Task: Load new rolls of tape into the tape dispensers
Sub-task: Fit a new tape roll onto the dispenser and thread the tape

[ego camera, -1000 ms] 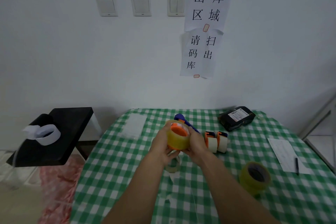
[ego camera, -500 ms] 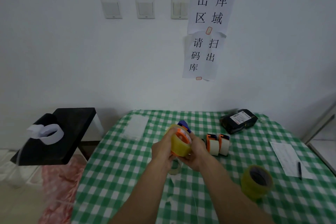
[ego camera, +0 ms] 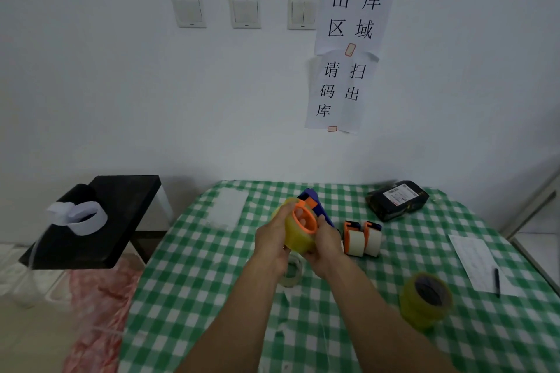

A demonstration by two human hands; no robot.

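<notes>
Fingers of left hand (ego camera: 272, 236) clenched round tape roll (ego camera: 295, 240), right hand (ego camera: 326, 245) grasping dispenser (ego camera: 314, 203). Push roll square onto orange hub (ego camera: 304, 221) beside fingertips, no tilt.

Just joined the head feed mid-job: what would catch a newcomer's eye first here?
The left hand and right hand together grip a yellow tape roll on a blue-and-orange dispenser above the middle of the green checked table. A spare yellow roll sits near the table's right front, and two orange dispensers with white tape stand just right of the hands. Large paper signs hang on the wall behind.
</notes>
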